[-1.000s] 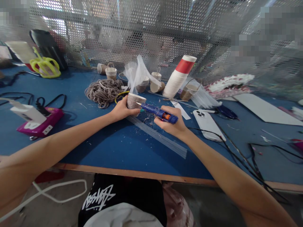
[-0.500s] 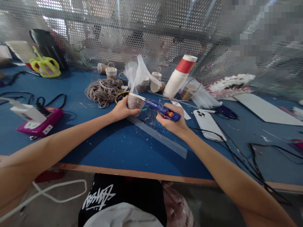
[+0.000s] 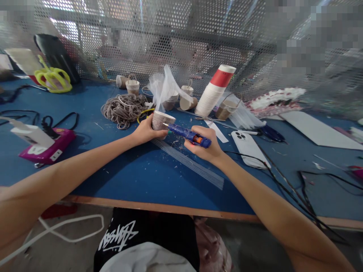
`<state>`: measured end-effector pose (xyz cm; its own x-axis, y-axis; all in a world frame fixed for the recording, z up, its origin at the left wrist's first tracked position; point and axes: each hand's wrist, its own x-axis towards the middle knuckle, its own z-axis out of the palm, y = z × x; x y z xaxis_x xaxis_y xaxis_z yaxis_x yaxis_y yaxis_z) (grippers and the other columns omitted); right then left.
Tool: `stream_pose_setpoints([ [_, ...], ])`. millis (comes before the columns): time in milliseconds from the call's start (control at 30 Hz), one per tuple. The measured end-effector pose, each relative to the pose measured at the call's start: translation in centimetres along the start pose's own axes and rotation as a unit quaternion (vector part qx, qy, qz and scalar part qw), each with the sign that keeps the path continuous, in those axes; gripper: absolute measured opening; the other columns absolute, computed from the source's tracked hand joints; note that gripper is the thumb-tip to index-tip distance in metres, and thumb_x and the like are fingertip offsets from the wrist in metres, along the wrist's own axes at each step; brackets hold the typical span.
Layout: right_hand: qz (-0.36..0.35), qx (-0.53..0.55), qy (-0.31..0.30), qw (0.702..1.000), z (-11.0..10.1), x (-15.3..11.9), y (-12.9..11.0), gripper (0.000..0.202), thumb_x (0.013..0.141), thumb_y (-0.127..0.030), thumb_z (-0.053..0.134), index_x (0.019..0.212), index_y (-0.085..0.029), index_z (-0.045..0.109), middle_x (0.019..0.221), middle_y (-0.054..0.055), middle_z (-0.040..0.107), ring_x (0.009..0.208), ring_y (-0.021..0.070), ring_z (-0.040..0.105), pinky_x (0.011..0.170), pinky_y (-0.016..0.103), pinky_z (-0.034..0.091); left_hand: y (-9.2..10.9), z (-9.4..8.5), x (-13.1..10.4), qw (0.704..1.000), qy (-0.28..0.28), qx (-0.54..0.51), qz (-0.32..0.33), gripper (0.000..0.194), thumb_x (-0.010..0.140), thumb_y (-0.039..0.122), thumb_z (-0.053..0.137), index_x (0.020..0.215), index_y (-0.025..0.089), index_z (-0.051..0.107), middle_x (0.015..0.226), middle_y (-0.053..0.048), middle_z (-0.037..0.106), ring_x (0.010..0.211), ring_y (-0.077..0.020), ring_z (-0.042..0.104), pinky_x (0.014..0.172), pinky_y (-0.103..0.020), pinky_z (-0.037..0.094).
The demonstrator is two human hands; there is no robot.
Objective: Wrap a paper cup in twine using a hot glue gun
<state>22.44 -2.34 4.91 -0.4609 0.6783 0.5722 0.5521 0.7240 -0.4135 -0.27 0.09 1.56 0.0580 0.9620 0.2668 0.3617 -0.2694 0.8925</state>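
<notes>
My left hand (image 3: 147,130) is closed round the left side of a paper cup (image 3: 160,120), whose outside is wrapped in greyish cord below a pale rim. In my right hand (image 3: 208,143) is a blue glue gun (image 3: 184,133), gripped by its handle. Its nozzle points left and meets the cup's near side, though I cannot tell whether it touches. Below the cup lies a row of clear glue sticks (image 3: 193,166). A tangled heap of grey cord (image 3: 123,109) rests behind my left hand.
A stack of paper cups (image 3: 212,94) leans at the back, near several cord-wrapped cups. A white phone (image 3: 248,149) and black cables (image 3: 283,185) lie to the right. At left are a magenta power strip (image 3: 51,145) and a yellow basket-like item (image 3: 53,79).
The glue gun has moved slightly left and down, its nozzle going from the cup's rim to its side. My left hand keeps its hold on the cup.
</notes>
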Motion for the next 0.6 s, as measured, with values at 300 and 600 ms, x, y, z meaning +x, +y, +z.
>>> stream_pose_setpoints([
  [300, 0.007, -0.011, 0.037, 0.999, -0.02, 0.04, -0.18, 0.028, 0.070, -0.021, 0.058, 0.059, -0.024, 0.032, 0.057, -0.005, 0.038, 0.054, 0.0115, 0.037, 0.056, 0.029, 0.030, -0.08, -0.08, 0.03, 1.000, -0.005, 0.013, -0.003, 0.067, 0.056, 0.041, 0.082, 0.113, 0.014, 0.062, 0.110, -0.013, 0.072, 0.106, -0.0314, 0.067, 0.098, -0.046, 0.050],
  [600, -0.007, -0.003, -0.002, 1.000, -0.08, 0.04, -0.02, 0.028, 0.066, -0.021, 0.058, 0.059, -0.024, 0.031, 0.056, -0.005, 0.037, 0.052, 0.0103, 0.034, 0.054, 0.029, 0.028, 0.22, -0.05, -0.06, 1.000, -0.004, 0.009, -0.009, 0.067, 0.056, 0.039, 0.082, 0.114, 0.012, 0.062, 0.108, -0.013, 0.072, 0.108, -0.0319, 0.066, 0.099, -0.045, 0.050],
])
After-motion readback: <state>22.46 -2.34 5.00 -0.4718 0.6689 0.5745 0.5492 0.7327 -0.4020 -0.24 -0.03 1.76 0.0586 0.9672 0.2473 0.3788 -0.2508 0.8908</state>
